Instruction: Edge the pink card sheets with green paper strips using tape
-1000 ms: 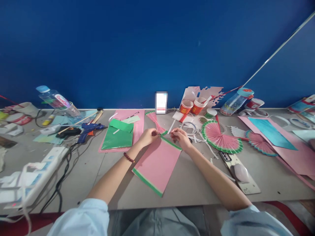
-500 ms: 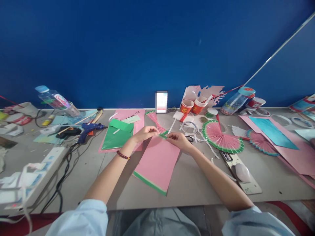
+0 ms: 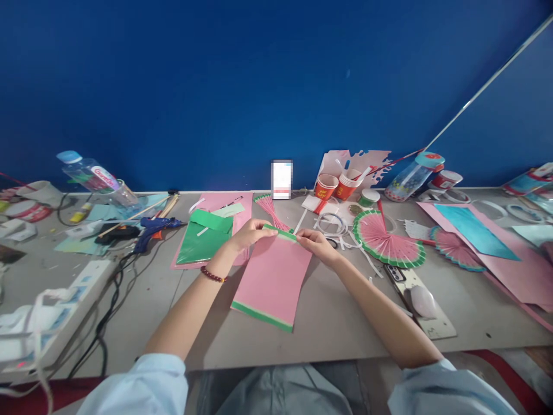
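A pink paper sheet (image 3: 272, 279) with green strips along its near and far ends lies on the grey table (image 3: 328, 317) in front of me. My left hand (image 3: 247, 235) pinches the left end of the sheet's far green edge. My right hand (image 3: 314, 244) pinches the right end of that same edge. Between the two hands the edge is folded over into a narrow band. A pleated pink strip (image 3: 271, 208) lies just beyond the hands.
A green folder (image 3: 203, 241) on pink paper lies to the left, next to a blue glue gun (image 3: 152, 227) and cables. A watermelon paper fan (image 3: 384, 239), red cups (image 3: 334, 185), a phone (image 3: 421, 302) and pink and blue sheets (image 3: 479, 233) are on the right. A power strip (image 3: 56, 308) sits near left.
The sheet has turned from slanted to nearly straight towards me. Both hands have shifted left and now hold its far green edge folded over between them.
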### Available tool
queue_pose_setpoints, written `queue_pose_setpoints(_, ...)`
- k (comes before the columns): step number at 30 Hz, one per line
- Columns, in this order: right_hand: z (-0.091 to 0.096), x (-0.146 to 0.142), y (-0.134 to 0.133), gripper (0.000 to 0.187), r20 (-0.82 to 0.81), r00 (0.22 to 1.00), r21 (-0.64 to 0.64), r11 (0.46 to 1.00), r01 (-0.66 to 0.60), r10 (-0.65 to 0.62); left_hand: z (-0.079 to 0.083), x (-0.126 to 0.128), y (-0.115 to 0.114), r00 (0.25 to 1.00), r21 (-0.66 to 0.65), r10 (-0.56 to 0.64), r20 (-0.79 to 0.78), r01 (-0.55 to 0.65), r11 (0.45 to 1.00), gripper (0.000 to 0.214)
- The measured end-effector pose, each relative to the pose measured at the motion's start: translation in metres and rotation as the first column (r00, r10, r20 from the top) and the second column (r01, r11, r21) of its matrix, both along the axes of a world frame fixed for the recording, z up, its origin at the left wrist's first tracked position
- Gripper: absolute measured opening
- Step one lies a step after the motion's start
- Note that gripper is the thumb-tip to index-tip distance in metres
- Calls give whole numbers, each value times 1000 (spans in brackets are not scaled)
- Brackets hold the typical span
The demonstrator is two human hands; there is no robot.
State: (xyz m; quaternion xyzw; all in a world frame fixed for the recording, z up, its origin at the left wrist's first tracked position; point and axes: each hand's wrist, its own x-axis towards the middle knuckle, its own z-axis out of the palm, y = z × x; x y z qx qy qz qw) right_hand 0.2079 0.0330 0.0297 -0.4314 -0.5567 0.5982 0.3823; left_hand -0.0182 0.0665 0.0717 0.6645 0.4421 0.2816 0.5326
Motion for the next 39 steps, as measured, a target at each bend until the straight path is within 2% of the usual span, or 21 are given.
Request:
queue_pose_setpoints(5, -2, 2, 1, 29, -63, 997, 15, 998, 54, -53, 5, -8, 1, 1000, -19, -14, 21, 14, 1000, 28)
queue_pose_setpoints(14, 3, -1, -2, 29, -178, 971, -51, 987, 155, -162, 7, -17, 5, 972, -69, -235, -22, 233, 970, 31)
queue_pose_setpoints(19, 3, 0, -1, 29, -212, 956, -93, 978, 187, -203, 5, -23, 10, 933, -79, -357, 47, 360, 930, 28)
queue_pose_setpoints(23, 0, 2, 1, 27, -246, 948, -106, 977, 183, -204, 6, -27, 12, 945, -46, -325, 36, 327, 944, 34)
queue_pose_setpoints(31, -5, 4, 2, 24, -268, 943, -120, 978, 171, -198, 15, -26, 6, 963, -24, -266, 37, 267, 963, 31)
queue_pose_setpoints(35, -8, 5, 5, 25, -266, 930, -137, 965, 223, -253, 13, -27, 7, 979, -17, -186, 83, 188, 982, 33)
queue_pose_setpoints(39, -10, 6, 8, 32, -230, 922, -92, 950, 297, -311, 12, -31, 10, 970, -47, -239, 51, 241, 969, 33)
